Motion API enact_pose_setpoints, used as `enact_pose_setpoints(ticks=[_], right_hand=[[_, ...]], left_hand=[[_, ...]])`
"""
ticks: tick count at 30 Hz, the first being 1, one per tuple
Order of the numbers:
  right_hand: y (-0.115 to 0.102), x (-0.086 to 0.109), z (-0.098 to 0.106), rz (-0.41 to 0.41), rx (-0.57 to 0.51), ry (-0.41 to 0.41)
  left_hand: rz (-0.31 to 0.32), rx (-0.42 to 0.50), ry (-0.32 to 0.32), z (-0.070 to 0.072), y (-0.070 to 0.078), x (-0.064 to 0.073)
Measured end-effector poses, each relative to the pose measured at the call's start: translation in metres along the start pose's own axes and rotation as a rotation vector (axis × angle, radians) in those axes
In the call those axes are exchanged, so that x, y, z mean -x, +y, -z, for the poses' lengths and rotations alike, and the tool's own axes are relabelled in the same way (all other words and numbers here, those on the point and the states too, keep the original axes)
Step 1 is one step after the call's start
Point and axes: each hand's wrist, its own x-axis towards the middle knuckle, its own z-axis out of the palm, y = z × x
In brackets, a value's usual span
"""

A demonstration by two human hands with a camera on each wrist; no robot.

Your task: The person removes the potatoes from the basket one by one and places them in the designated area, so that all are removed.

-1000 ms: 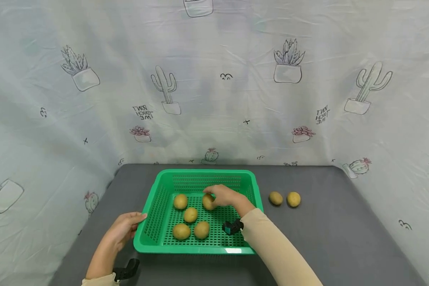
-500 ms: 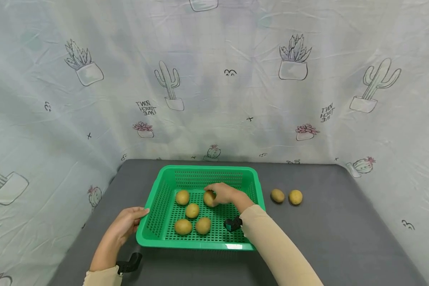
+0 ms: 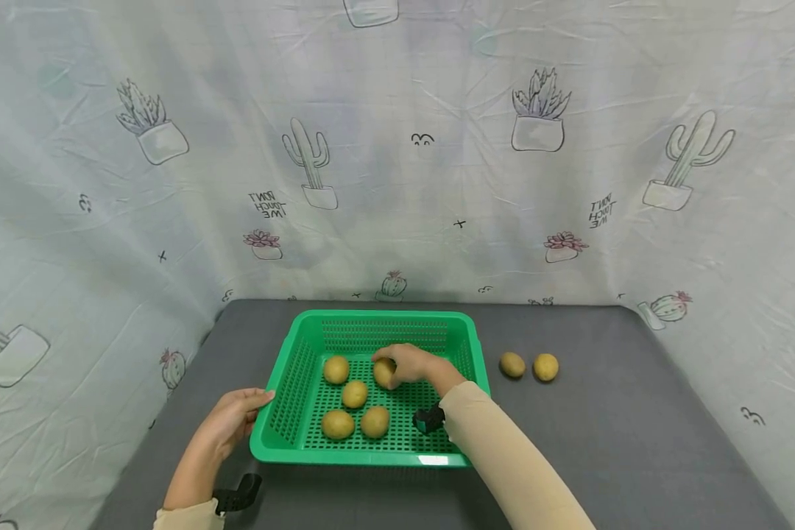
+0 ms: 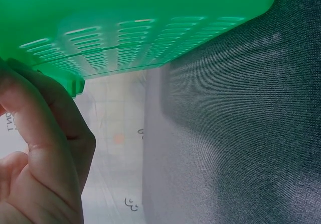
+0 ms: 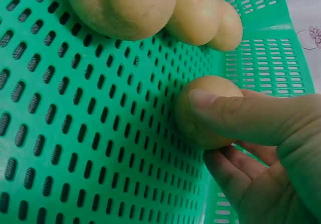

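A green perforated plastic basket stands on the grey table. My left hand grips its left rim, thumb on top and fingers curled beneath, as the left wrist view shows near the basket wall. Inside the basket my right hand holds a potato near the far side. Seen from the right wrist, the thumb lies across that potato and the fingers are curled behind it, close to the basket floor. Several other potatoes lie in the left and middle part of the basket.
Two more potatoes, a browner one and a yellower one, lie on the table right of the basket. A pale curtain printed with cacti hangs behind and at both sides. Each wrist wears a black camera strap.
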Motion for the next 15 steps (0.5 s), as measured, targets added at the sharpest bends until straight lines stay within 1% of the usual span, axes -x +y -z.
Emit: enact_pose_setpoints(ticks=[9,15], right_hand=[[-0.0034,-0.0012,-0.0003,-0.007,0.004,-0.003],[-0.0027,-0.0008,0.0008,-0.003,0.021,0.0]], left_hand=[[-0.025,0.007,-0.013,0.0019,-0.0018,-0.0008],[-0.025,0.001,-0.015,0.0021,-0.0023,-0.0009]])
